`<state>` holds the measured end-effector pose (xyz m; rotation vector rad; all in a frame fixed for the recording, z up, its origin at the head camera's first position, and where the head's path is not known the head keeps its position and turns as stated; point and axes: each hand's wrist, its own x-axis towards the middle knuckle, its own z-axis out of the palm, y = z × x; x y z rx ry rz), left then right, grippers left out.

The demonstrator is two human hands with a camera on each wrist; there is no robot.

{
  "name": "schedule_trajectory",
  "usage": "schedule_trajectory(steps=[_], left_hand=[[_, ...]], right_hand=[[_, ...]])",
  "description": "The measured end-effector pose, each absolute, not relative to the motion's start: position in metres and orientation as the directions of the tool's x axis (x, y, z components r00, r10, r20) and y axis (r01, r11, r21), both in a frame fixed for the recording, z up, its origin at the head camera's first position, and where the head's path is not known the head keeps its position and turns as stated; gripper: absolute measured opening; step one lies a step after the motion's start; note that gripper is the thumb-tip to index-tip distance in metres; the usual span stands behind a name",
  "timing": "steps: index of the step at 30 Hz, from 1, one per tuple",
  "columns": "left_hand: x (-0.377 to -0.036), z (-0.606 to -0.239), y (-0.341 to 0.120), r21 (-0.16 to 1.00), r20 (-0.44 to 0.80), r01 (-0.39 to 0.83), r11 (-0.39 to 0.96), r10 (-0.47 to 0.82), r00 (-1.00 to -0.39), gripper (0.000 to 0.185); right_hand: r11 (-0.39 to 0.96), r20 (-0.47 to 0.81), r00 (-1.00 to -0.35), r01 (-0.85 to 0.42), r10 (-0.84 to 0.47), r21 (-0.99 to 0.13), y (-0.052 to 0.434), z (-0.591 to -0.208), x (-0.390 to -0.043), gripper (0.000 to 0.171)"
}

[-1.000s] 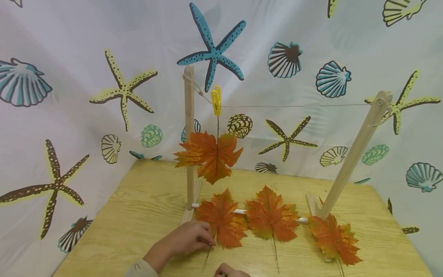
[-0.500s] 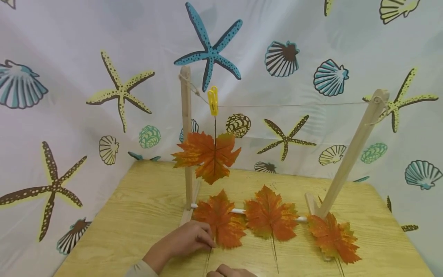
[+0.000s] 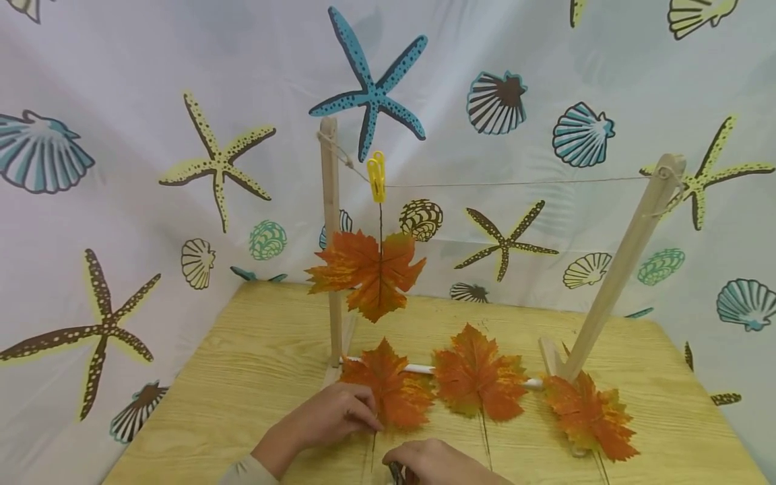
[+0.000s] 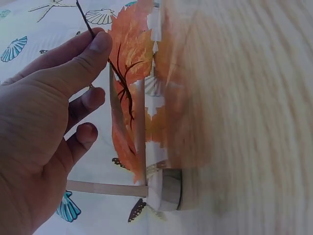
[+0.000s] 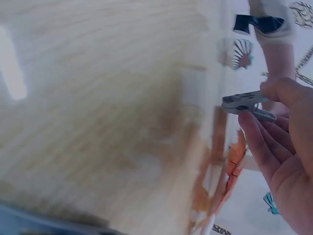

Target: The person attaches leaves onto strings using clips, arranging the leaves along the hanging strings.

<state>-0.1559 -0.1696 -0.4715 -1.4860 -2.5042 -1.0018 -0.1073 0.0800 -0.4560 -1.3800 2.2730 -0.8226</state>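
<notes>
While the left hand pinches a dark stem between thumb and index, other fingers loosely bent, its orange left leaf sits at table level, partly over the white rod. Right hand holds a gray clothespin between thumb and fingertips, near that stem.

Around: wood-grain table, string tied between left post and right post, shell-and-starfish backdrop behind. Hanging leaf dangles stem-up from a yellow clothespin on the string, partly blocking the left post. Middle leaf overlaps the rod; right leaf covers the right post's base. Left hand hides part of the left post's foot.

Counts: four leaves, two clothespins, two wooden posts, one string, one rod, two hands.
</notes>
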Motion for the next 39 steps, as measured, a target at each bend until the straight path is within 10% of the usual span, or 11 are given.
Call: schedule_trajectory(steps=[21,39], left_hand=[[-0.139,-0.424,-0.157,0.249,0.516,0.912,0.325,0.753,-0.409,0.016],[-0.135,-0.39,-0.142,0.314,0.521,0.876,0.366,0.705,-0.481,0.012]], right_hand=[[0.249,0.085,-0.514,-0.546,-0.853,-0.8,0.103,-0.426,-0.122,0.028],[0.166,0.31,-0.627,-0.582,-0.714,-0.796,0.107,-0.401,-0.127,0.025]])
